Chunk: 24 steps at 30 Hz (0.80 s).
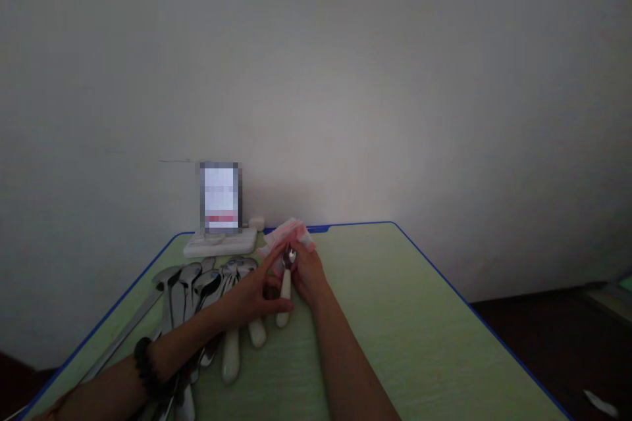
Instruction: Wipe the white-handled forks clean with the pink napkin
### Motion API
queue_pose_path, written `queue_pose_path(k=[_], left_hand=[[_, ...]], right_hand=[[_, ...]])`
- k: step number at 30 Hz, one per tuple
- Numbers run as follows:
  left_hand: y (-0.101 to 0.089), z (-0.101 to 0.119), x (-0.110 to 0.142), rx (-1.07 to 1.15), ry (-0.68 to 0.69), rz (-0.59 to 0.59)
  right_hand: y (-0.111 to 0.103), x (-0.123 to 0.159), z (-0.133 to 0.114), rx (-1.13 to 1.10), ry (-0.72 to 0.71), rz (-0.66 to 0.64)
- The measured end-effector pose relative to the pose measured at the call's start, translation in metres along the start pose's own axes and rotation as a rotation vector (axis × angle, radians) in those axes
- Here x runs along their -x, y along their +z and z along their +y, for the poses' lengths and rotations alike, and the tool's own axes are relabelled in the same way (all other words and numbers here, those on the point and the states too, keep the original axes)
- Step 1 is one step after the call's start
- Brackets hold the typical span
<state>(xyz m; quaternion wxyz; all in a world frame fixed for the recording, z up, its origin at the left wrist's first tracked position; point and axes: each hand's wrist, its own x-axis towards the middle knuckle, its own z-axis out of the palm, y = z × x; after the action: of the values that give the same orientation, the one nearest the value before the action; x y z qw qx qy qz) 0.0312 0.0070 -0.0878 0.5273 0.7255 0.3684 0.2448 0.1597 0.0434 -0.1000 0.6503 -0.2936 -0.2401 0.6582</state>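
A small metal fork with a cream handle is held between my two hands above the table, its prongs pointing away from me. My left hand grips it from the left, with the thumb across the handle and a finger near the head. At the fork's head, my right hand is closed on a crumpled pink and white cloth or tissue. The right fingertips are partly hidden behind the fork and cloth. Beneath and beside my left forearm lie several spoons and other cutlery, some with cream handles.
A lit screen stands on a white base at the table's back left, with a small white block beside it. The green table has a blue edge and stands against a plain wall.
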Motion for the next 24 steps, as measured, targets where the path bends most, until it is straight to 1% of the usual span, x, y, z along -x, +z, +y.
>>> queue_pose_path(k=[12, 16, 20, 24], left_hand=[[0.0009, 0.0027, 0.0010, -0.021, -0.003, 0.015], [0.0010, 0.0018, 0.0005, -0.021, 0.009, 0.010], [0.0006, 0.0022, 0.0002, -0.046, 0.008, 0.013], [0.0006, 0.0028, 0.0008, -0.050, -0.006, 0.015]], right_hand=[[0.0024, 0.0008, -0.0028, -0.024, -0.001, 0.014], [0.0030, -0.0004, -0.0016, -0.034, -0.001, -0.016], [0.0017, -0.0042, 0.0011, -0.076, 0.003, -0.020], [0.0041, -0.0016, -0.0041, -0.163, 0.032, -0.054]])
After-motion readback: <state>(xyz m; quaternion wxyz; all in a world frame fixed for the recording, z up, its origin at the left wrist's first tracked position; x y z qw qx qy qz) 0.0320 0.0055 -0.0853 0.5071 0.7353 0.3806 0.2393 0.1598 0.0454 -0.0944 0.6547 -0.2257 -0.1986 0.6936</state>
